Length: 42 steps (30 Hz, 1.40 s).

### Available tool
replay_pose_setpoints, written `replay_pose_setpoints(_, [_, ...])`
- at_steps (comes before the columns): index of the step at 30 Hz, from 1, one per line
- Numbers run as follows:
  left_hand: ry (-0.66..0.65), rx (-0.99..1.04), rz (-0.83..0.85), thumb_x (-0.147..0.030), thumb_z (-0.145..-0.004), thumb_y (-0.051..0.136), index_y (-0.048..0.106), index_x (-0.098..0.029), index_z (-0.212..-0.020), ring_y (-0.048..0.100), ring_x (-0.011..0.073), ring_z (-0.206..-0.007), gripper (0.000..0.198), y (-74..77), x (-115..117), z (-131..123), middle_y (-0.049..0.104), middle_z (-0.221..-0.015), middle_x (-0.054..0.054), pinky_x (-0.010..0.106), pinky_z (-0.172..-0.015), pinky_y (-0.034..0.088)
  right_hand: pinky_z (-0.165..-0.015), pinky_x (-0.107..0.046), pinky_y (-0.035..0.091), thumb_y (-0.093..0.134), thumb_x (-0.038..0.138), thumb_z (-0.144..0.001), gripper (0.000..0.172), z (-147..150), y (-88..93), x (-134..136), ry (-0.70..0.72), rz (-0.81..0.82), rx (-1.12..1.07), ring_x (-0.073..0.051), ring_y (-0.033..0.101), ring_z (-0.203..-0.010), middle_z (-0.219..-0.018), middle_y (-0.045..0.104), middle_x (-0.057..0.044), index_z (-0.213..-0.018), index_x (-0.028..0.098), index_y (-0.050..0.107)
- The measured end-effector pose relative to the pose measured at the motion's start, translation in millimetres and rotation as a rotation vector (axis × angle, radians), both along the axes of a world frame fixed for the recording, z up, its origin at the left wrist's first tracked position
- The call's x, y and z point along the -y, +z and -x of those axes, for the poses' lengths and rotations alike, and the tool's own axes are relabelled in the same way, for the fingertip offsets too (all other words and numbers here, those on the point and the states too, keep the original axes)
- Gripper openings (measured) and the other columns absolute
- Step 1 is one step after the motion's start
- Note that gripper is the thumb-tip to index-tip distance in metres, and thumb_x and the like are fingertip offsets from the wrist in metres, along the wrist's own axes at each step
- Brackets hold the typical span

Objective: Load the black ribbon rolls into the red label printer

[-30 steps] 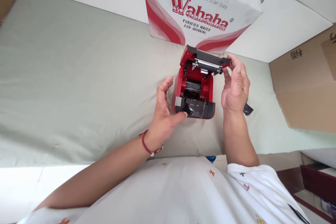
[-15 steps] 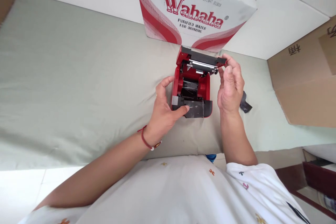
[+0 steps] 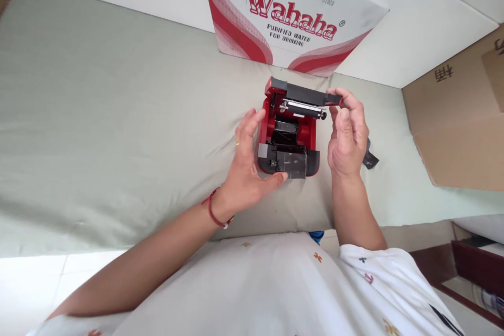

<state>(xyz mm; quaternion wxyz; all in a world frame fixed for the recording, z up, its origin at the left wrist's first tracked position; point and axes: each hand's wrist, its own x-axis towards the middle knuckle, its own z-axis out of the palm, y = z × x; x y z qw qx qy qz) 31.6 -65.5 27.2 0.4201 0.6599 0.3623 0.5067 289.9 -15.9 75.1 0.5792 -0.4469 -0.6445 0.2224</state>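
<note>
A small red and black label printer (image 3: 265, 134) lies on the cloth-covered surface with its hinged lid (image 3: 305, 95) raised, a metal bar and dark roller under it. Inside the bay sits a shiny black roll (image 3: 285, 134). A dark strip (image 3: 293, 164) lies over the front panel and sticks out a little past the edge. My left hand (image 3: 250, 170) grips the near left corner, fingers along the side wall and thumb at the strip's front end. At the lid's right corner, my right hand (image 3: 348, 136) holds the edge with its fingers, thumb apart from them.
Behind the printer stands a white and red Wahaha water carton (image 3: 291, 16). A brown cardboard box (image 3: 457, 121) is at the right. A dark scrap (image 3: 370, 156) lies beside my right wrist on the pale green cloth (image 3: 129, 115), whose near edge runs by my body.
The lid has tipped down slightly toward me with my right hand at its corner. My left thumb has slid from the front panel's top to its front edge.
</note>
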Motion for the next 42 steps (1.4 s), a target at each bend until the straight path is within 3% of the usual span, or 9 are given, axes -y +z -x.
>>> replay_pose_setpoints(7, [-0.024,-0.077,-0.21,-0.094,-0.095,0.089,0.009,-0.046,-0.199,0.002,0.0574,-0.199,0.14,0.5,-16.9,10.9,0.005,-0.215,0.012,0.084,-0.161,0.007,-0.145,-0.059,0.056,0.061,0.053,-0.129,0.041,-3.6,1.7,18.0,0.004,-0.011,0.064,-0.028,0.075,-0.16,-0.162,0.081,-0.006,-0.163,0.039,0.079])
replay_pose_setpoints(12, [-0.058,-0.126,-0.25,-0.089,-0.1,0.087,0.01,-0.047,-0.199,0.008,0.0579,-0.199,0.132,-1.5,-23.2,14.9,0.019,-0.213,0.014,0.088,-0.157,-0.007,-0.143,-0.065,0.057,0.059,0.051,-0.129,0.038,-4.0,2.1,30.4,-0.028,-0.092,0.171,-0.031,0.075,-0.158,-0.155,0.086,-0.007,-0.156,0.037,0.082])
replay_pose_setpoints(15, [-0.071,-0.142,-0.274,-0.091,-0.097,0.089,0.012,-0.049,-0.199,0.008,0.0608,-0.198,0.134,-0.4,-28.0,19.0,0.023,-0.212,0.015,0.092,-0.154,-0.01,-0.138,-0.067,0.06,0.06,0.051,-0.129,0.033,-1.6,4.6,35.0,-0.085,-0.145,0.26,-0.032,0.078,-0.153,-0.142,0.09,-0.007,-0.141,0.034,0.086])
replay_pose_setpoints(20, [-0.112,-0.218,-0.31,-0.09,-0.101,0.085,0.008,-0.046,-0.199,0.013,0.0594,-0.198,0.133,4.9,-33.8,25.5,0.029,-0.209,0.019,0.091,-0.155,0.0,-0.123,-0.061,0.068,0.062,0.046,-0.128,0.03,3.1,-1.5,38.6,-0.081,-0.19,0.28,-0.031,0.086,-0.135,-0.122,0.092,-0.005,-0.118,0.03,0.085])
replay_pose_setpoints(23, [-0.165,-0.269,-0.355,-0.082,-0.111,0.076,0.005,-0.041,-0.2,0.031,0.0531,-0.194,0.121,2.6,-34.9,27.1,0.046,-0.2,0.022,0.086,-0.157,0.009,-0.116,-0.057,0.072,0.064,0.043,-0.128,0.029,5.5,-9.7,39.4,-0.06,-0.209,0.252,-0.029,0.089,-0.126,-0.117,0.091,-0.005,-0.114,0.028,0.084])
replay_pose_setpoints(28, [-0.154,-0.299,-0.445,-0.079,-0.113,0.073,0.012,-0.044,-0.2,0.05,0.0461,-0.185,0.112,-7.4,-35.6,28.0,0.07,-0.178,0.015,0.079,-0.157,0.018,-0.107,-0.057,0.075,0.062,0.038,-0.128,0.028,7.0,-17.8,40.8,-0.089,-0.229,0.241,-0.03,0.09,-0.121,-0.113,0.091,-0.004,-0.114,0.029,0.085])
replay_pose_setpoints(38, [-0.145,-0.296,-0.415,-0.085,-0.113,0.065,0.009,-0.036,-0.202,0.063,0.0405,-0.169,0.116,-1.4,-35.1,21.6,0.082,-0.162,0.012,0.073,-0.159,0.018,-0.099,-0.051,0.073,0.064,0.035,-0.127,0.03,2.4,-18.7,39.2,-0.088,-0.195,0.224,-0.026,0.089,-0.113,-0.106,0.09,-0.002,-0.105,0.028,0.083])
replay_pose_setpoints(42, [-0.184,-0.22,-0.394,-0.084,-0.113,0.069,0.016,-0.04,-0.2,0.066,0.041,-0.165,0.112,-4.2,-38.3,25.2,0.079,-0.168,0.013,0.073,-0.156,0.028,-0.1,-0.051,0.072,0.066,0.034,-0.125,0.028,7.9,-6.5,41.0,-0.094,-0.154,0.258,-0.026,0.087,-0.112,-0.105,0.088,-0.003,-0.104,0.029,0.085])
